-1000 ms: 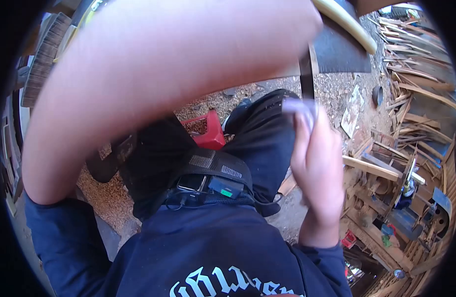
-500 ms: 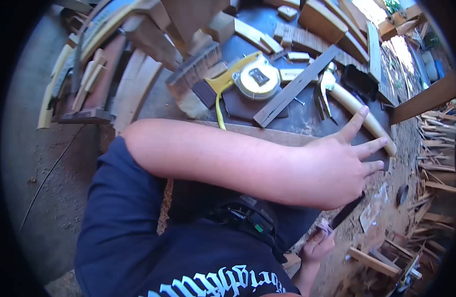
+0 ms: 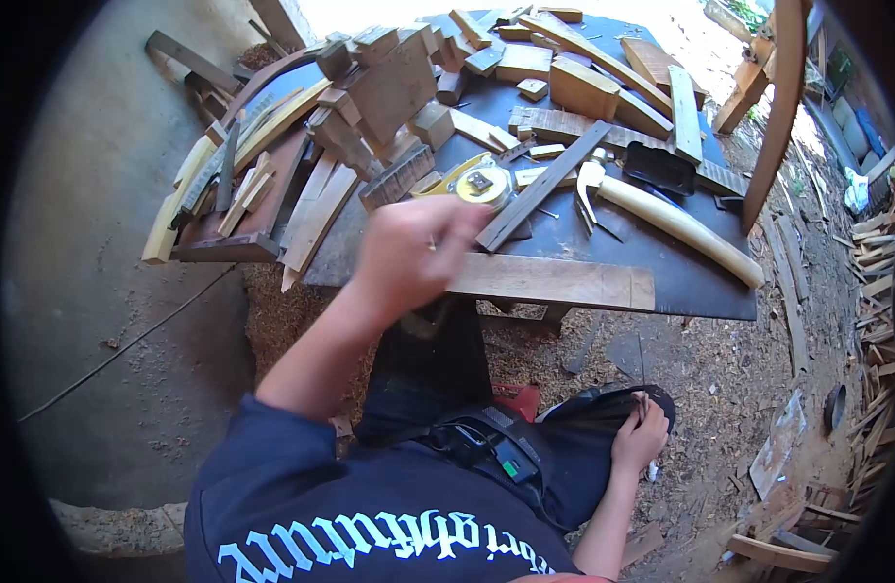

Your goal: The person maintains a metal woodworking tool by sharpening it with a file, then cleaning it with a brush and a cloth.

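My left hand, slightly blurred, is curled over the near edge of the workbench, beside the yellow tape measure. Its fingers are bent in, and what they hold, if anything, is hidden. Low on the right, by my knee, my right hand is closed around something thin and dark that I cannot make out. A dark wood strip lies slanted right of the tape. Farther right is a hammer with a pale handle. A flat board lies along the near edge.
Wood blocks and offcuts are piled over the back of the bench. A black tray sits behind the hammer. Long curved pieces lie at the left. Shavings cover the ground, and scrap wood is heaped at the far right.
My left hand has moved left from near the hammer handle to beside the tape measure, and its spread fingers have curled in. The view has shifted, showing more of the bench and my right hand.
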The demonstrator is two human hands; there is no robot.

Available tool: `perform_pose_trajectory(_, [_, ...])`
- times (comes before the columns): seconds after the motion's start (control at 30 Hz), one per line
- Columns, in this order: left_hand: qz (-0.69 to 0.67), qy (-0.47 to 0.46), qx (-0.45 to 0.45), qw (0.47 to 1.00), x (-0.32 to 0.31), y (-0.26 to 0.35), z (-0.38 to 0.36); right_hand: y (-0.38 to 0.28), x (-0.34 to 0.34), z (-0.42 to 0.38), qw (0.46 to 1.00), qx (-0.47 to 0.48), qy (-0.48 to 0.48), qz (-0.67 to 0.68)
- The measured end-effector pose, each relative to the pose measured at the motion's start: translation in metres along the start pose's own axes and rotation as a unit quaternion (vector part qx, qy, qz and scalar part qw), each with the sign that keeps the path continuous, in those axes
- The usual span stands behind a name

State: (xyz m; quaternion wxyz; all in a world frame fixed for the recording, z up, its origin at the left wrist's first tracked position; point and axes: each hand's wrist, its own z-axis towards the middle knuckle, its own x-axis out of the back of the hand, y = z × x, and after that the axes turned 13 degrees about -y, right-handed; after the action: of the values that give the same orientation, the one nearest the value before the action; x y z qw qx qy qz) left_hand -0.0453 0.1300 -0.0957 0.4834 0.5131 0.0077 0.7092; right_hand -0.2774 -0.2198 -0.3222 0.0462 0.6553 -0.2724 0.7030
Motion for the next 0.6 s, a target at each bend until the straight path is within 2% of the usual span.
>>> perform_pose_trajectory(0.07, [0.024,0.027,0.139,0.990,0.022,-0.007,-0.021,0.001,0.000,0.004,1.000,0.009,-0.005,0.020])
perform_pose_trajectory(0.17, [0.008,0.041,0.217,0.975,0.031,-0.013,-0.029,-0.001,-0.001,0.011,0.999,0.018,0.004,0.035])
perform_pose_trajectory(0.3, [0.046,-0.040,0.110,0.992,0.018,-0.002,-0.004,-0.014,0.001,0.021,0.998,0.028,0.000,0.062])
perform_pose_trajectory(0.33, [0.023,-0.111,0.136,0.984,0.017,0.002,0.003,-0.015,-0.002,0.023,0.998,0.028,0.001,0.057])
perform_pose_trajectory(0.43, [0.162,-0.138,0.021,0.977,-0.014,0.005,0.021,-0.016,-0.004,0.024,0.998,0.031,0.013,0.044])
perform_pose_trajectory(0.57, [0.275,-0.187,-0.012,0.943,-0.042,0.020,0.029,-0.013,-0.002,0.020,0.999,0.015,0.003,0.044])
perform_pose_trajectory(0.6, [0.222,-0.220,-0.018,0.950,-0.042,0.023,0.035,-0.012,-0.002,0.018,0.999,0.010,0.003,0.043])
